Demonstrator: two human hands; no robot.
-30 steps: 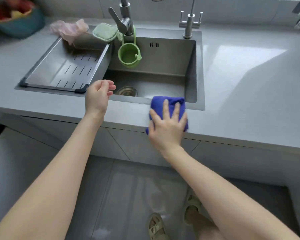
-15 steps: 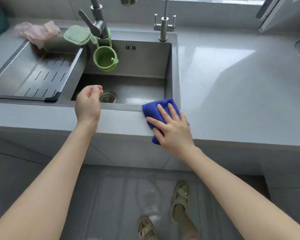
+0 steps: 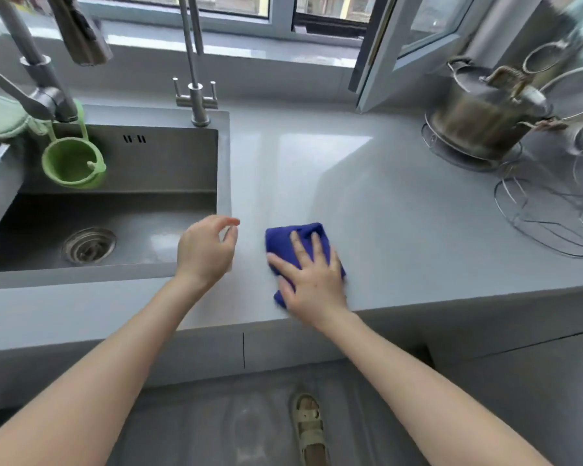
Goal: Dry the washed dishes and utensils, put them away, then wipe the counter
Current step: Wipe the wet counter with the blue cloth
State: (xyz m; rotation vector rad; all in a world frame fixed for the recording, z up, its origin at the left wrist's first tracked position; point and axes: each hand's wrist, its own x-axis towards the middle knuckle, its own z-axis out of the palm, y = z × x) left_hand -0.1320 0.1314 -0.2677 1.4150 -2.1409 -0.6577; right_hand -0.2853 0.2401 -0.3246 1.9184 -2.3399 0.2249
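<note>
A folded blue cloth (image 3: 295,237) lies flat on the grey counter (image 3: 377,210), just right of the steel sink (image 3: 122,213). My right hand (image 3: 308,280) presses down on the cloth with its fingers spread and straight. My left hand (image 3: 206,252) hovers over the sink's front right corner, fingers loosely curled, holding nothing.
A green cup (image 3: 72,163) hangs from the tap (image 3: 44,92) inside the sink, beside a green sponge (image 3: 0,117). A second small tap (image 3: 196,99) stands behind the basin. At the right are a steel pot (image 3: 485,122), wire racks (image 3: 549,213) and an open window frame (image 3: 384,52).
My right hand has slid the blue cloth to the right, off the sink's front rim onto the counter. My left hand followed to the sink's right corner. The view shifted right.
</note>
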